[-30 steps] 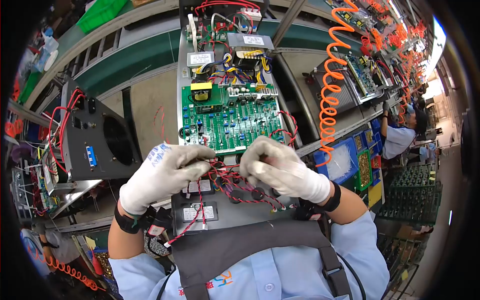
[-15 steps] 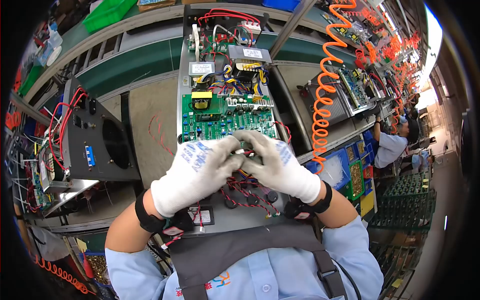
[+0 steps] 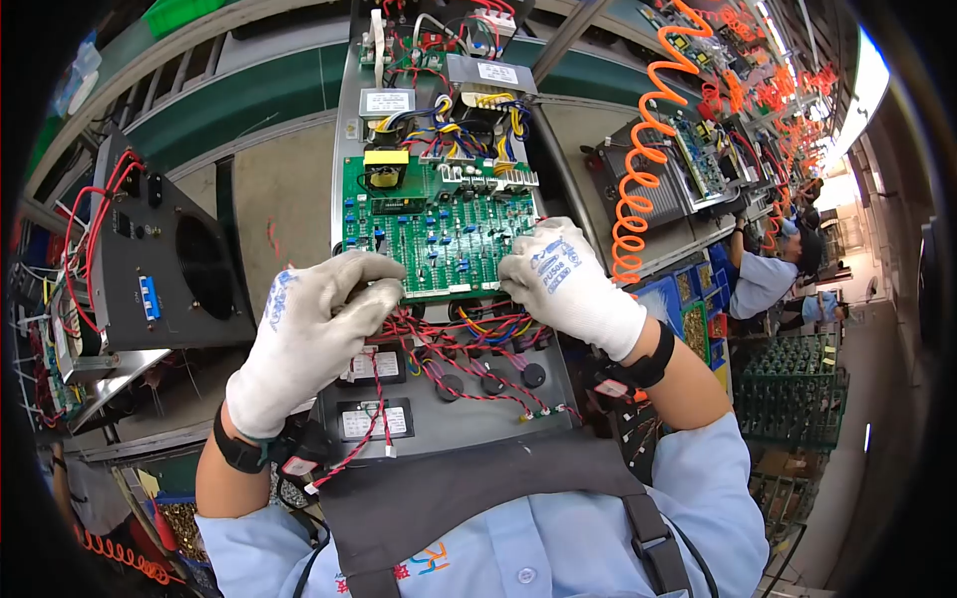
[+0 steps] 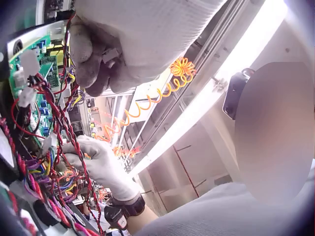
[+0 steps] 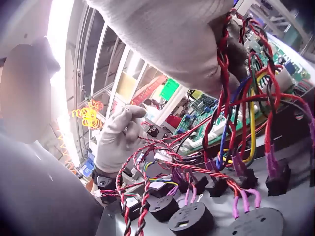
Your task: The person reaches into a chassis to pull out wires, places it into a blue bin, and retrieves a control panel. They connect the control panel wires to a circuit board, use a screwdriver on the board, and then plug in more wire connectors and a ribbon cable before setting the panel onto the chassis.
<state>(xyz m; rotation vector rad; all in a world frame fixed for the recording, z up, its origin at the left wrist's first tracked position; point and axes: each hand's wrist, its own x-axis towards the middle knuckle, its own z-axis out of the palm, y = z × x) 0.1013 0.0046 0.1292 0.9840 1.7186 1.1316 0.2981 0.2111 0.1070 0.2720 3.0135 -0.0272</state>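
Note:
In the head view my gloved left hand [image 3: 324, 324] is at the near left corner of the green circuit board [image 3: 454, 239], thumb and fingers drawn together. The left wrist view shows a small pale connector [image 4: 111, 54] pinched between its fingertips. My gloved right hand [image 3: 560, 277] grips at the board's near right corner, its fingers curled. Red and black twisted wires [image 5: 224, 73] run up across those fingers in the right wrist view, and the fingertips are partly hidden behind them. Between the hands lies a bundle of loose red, black and purple wires [image 3: 454, 344].
Black round parts [image 5: 192, 219] with purple-sleeved leads stand on the grey metal panel [image 3: 469, 429] nearest me. A black housing with a fan opening [image 3: 164, 254] is at left. An orange coiled hose [image 3: 638, 169] hangs at right, above blue parts bins [image 3: 688, 289].
The hands came together over the board's near edge, then parted to its two near corners. More of the board and the wire bundle shows now.

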